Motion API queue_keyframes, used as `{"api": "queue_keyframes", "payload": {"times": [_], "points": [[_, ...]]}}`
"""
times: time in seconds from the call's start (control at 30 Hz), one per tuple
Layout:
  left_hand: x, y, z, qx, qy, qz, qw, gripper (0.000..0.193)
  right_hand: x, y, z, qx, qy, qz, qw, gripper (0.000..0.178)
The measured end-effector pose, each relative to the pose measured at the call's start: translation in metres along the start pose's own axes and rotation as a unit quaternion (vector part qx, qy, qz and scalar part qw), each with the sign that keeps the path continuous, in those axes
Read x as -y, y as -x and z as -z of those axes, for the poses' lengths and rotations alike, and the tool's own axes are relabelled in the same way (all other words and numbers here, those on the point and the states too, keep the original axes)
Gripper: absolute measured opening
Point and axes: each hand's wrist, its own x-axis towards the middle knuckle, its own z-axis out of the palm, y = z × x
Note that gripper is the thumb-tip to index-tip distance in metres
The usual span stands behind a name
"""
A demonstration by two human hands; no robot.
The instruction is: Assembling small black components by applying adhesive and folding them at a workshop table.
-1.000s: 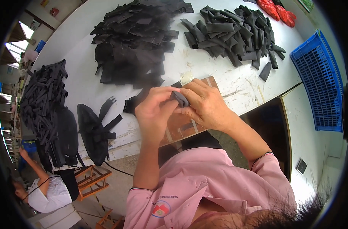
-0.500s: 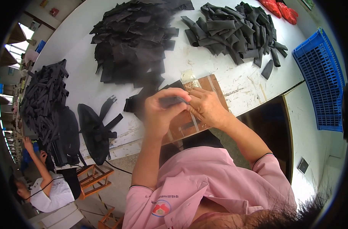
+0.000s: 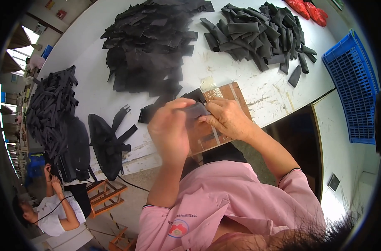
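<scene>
A small black fabric piece (image 3: 195,111) is stretched between my two hands above a brown wooden board (image 3: 236,98). My right hand (image 3: 227,118) pinches its right end between thumb and fingers. Around its left end curl the fingers of my left hand (image 3: 170,129), which is blurred by motion; the palm side is partly hidden. Flat black fabric pieces (image 3: 148,67) lie in a large heap beyond my hands, the nearest ones reaching the board. Farther right is a pile of folded, tube-like black pieces (image 3: 257,33).
Narrow black strips (image 3: 52,113) are heaped at the left, near a black pouch with straps (image 3: 104,146). A blue plastic crate (image 3: 351,83) stands at the right, red plastic bags (image 3: 305,10) at the far right. A co-worker (image 3: 56,213) sits at the lower left by a wooden stool (image 3: 107,194).
My left hand has shifted left and turned, showing more of the black fabric piece between the hands. My right hand stays nearly in place. The co-worker's hands have come together.
</scene>
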Motion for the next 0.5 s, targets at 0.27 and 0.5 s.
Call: {"api": "queue_keyframes", "payload": {"times": [0.27,0.5], "points": [[0.016,0.012,0.018,-0.040,0.062,0.057,0.996,0.015,-0.002,0.005,-0.018,-0.009,0.055,0.017,0.998,0.028],[0.027,-0.029,0.042,-0.109,-0.178,-0.010,0.978,0.012,0.012,-0.036,0.048,0.091,-0.417,-0.086,0.900,0.034]]}}
